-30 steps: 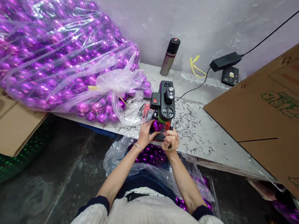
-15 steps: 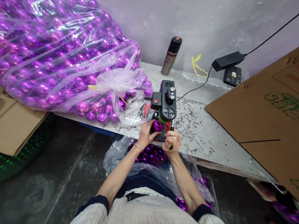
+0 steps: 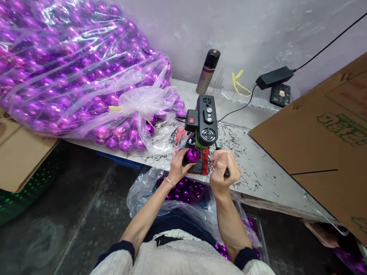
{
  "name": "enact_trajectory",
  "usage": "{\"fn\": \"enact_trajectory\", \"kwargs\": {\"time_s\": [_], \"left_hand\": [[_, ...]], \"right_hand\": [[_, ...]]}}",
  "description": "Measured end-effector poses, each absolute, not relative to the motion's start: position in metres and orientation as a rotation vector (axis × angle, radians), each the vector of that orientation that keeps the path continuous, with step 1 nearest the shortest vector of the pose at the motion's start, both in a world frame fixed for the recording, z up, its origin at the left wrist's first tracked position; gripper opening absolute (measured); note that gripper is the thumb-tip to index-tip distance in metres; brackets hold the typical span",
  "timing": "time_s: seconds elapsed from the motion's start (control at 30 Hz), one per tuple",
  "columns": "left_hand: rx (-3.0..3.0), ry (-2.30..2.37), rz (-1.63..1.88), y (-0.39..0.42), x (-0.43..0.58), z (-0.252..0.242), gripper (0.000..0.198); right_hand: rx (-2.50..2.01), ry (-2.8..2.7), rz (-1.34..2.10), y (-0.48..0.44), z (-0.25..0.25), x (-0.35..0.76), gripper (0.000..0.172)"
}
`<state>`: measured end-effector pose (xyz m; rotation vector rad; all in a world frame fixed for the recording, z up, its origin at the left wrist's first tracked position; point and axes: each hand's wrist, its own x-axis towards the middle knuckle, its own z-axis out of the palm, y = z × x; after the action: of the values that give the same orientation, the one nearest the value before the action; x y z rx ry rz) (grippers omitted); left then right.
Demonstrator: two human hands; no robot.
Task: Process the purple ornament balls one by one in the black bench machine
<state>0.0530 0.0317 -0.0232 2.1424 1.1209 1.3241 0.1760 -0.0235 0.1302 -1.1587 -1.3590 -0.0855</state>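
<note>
A small black bench machine point(image 3: 203, 122) with a red switch stands near the front edge of the white table point(image 3: 261, 165). Under its head sits a shiny purple ball point(image 3: 192, 155), and my left hand point(image 3: 179, 164) is closed around that ball from the left. My right hand point(image 3: 224, 170) is a fist wrapped round the machine's black lever handle, to the right of the machine. A red pad lies under the machine.
A big clear bag of purple balls point(image 3: 66, 74) fills the table's left. Another open bag of balls point(image 3: 184, 191) lies below the table edge. A spray can point(image 3: 207, 70), power adapter point(image 3: 273, 77) and cardboard box point(image 3: 335, 143) stand behind and right. Black shavings cover the table.
My right hand has swung the lever handle down and to the right, away from the machine. My left hand stays on the ball.
</note>
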Motion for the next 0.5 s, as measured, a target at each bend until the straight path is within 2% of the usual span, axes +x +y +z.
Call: {"fn": "enact_trajectory", "kwargs": {"time_s": [0.17,0.5], "left_hand": [[2.095,1.148,1.42,0.007,0.039,-0.019,0.059],[2.088,1.247,1.361,-0.045,0.008,-0.008,0.062]], "right_hand": [[-1.098,-1.35,-0.082,-0.021,0.131,0.175,0.031],[-1.116,-1.333,-0.119,-0.02,0.118,0.176,0.036]]}}
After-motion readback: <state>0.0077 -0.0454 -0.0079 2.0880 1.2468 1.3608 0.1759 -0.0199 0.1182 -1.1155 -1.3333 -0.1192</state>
